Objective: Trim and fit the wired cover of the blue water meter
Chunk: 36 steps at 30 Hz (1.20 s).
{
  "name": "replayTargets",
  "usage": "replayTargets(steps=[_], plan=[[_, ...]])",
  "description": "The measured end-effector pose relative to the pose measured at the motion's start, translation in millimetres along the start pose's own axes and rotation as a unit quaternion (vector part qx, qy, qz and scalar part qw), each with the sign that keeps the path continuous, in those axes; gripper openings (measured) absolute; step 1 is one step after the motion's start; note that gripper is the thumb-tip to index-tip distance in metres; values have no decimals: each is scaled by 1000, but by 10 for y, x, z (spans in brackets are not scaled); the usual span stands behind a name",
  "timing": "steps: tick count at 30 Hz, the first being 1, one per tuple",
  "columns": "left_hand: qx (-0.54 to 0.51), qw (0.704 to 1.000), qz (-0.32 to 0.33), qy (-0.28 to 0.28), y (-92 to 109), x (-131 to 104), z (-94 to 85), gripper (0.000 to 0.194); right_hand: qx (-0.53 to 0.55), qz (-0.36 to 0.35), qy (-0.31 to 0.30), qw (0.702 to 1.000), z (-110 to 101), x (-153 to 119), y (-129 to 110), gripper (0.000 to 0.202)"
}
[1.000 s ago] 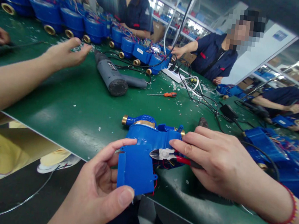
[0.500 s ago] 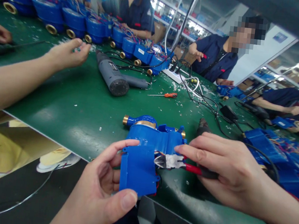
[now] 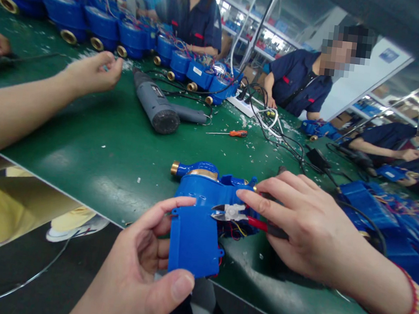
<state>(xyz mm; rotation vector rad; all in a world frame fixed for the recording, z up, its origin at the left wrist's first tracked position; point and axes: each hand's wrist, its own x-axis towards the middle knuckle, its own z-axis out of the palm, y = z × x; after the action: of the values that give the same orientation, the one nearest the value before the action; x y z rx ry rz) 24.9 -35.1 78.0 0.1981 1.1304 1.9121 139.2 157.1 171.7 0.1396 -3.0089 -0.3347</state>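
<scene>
My left hand (image 3: 149,256) grips a flat blue plastic cover (image 3: 194,241) by its left side, thumb at the bottom edge and index finger along the top. My right hand (image 3: 293,217) holds side cutters (image 3: 235,214) with red and black handles; their jaws are apart at the cover's upper right corner. Just behind the cover lies a blue meter body (image 3: 198,188) with a brass pipe end (image 3: 175,168) at its left. Thin coloured wires (image 3: 237,228) show below the cutters.
A grey heat gun (image 3: 157,103) and an orange screwdriver (image 3: 238,133) lie on the green table (image 3: 83,137). Blue meters (image 3: 101,26) line the back; more (image 3: 373,211) stand at right. Another person's forearm (image 3: 30,101) reaches in from the left. Cables and a power strip (image 3: 243,105) lie behind.
My right hand and the cutters have moved slightly left and up, and the cutter jaws now open over the cover's corner. More wires show. A person at the back has lowered a hand.
</scene>
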Motion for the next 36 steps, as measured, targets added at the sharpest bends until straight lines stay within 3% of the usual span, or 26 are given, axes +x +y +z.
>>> replayTargets(steps=[10, 14, 18, 23, 25, 28, 30, 32, 34, 36], plan=[[-16, 1000, 9, -8, -6, 19, 0, 75, -51, -51, 44, 996, 39, 18, 29, 27], [-18, 1000, -4, -12, -3, 27, 0, 77, 26, 46, 78, 996, 66, -2, 20, 28], [-33, 999, -7, -13, -23, 4, -34, 75, 109, 156, 130, 973, 41, 15, -29, 30], [-40, 999, -21, -28, -110, -66, -144, 76, 219, 211, 174, 937, -77, -56, -237, 30], [-46, 998, -42, -31, -159, -72, -190, 63, 273, 235, 197, 912, -86, -157, -374, 32], [-31, 997, -64, -22, -226, -41, -238, 44, 381, 275, 213, 856, 32, -330, -626, 37], [-13, 998, -62, -22, -254, -5, -257, 46, 444, 289, 239, 814, 190, -414, -805, 40], [13, 998, -63, -24, -263, 29, -270, 51, 470, 283, 267, 792, 367, -457, -966, 41], [44, 996, -72, -20, -251, 56, -274, 50, 454, 250, 284, 807, 512, -461, -1083, 42], [65, 994, -85, -14, -229, 76, -270, 41, 419, 200, 275, 842, 600, -435, -1144, 41]])
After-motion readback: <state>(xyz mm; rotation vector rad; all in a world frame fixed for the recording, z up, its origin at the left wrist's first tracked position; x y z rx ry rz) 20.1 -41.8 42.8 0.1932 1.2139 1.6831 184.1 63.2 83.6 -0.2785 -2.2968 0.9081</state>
